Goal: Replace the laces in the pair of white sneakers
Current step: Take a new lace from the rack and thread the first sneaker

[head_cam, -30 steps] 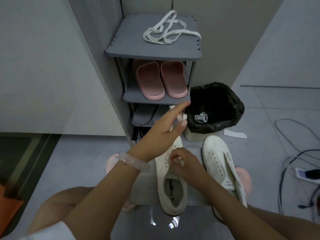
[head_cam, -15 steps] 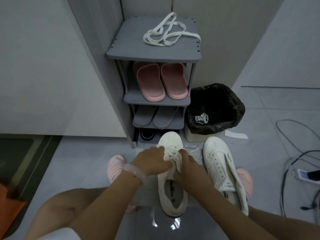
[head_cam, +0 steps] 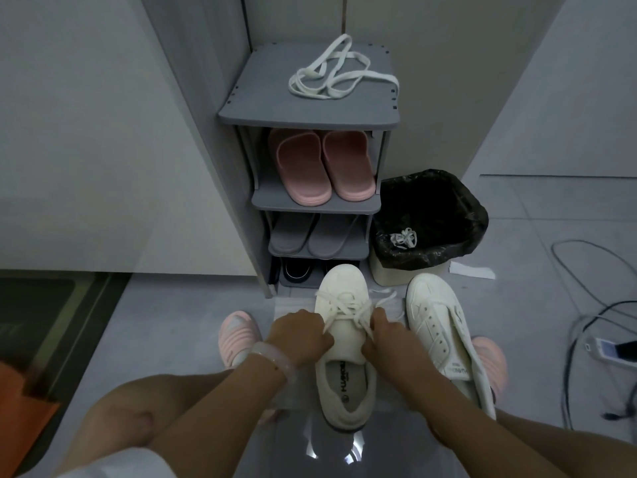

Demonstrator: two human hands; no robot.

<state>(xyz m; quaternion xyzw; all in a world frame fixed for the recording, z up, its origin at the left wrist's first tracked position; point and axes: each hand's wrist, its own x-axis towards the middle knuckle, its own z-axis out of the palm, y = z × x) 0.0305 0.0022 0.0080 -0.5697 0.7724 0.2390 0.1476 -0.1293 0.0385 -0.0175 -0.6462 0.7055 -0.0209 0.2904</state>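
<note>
Gripping a new lace [head_cam: 348, 307] on either side, the left hand [head_cam: 300, 334] and right hand [head_cam: 387, 331] flank the half-laced sneaker [head_cam: 344, 343], fingers curled around the strands. Its long axis points toward the shoe rack [head_cam: 310, 108]; the unlaced sneaker [head_cam: 437, 322] lies just right, nearer the right hand.

Floor far left of the laced sneaker [head_cam: 343, 326]: bare grey tile, open up to wall. Straight ahead blocked: shoe rack [head_cam: 312, 113] stands just beyond the toe. Far right, bin [head_cam: 429, 222] sits against rack, close to second sneaker [head_cam: 444, 326]; only a narrow gap btwn the two sneakers. Further right: cables [head_cam: 586, 301] + phone [head_cam: 613, 348] on floor, tangle hazard. Near side taken up by knees, pink slippers [head_cam: 238, 334] either side. Rack top: loose lace [head_cam: 339, 72], free space around it.
</note>
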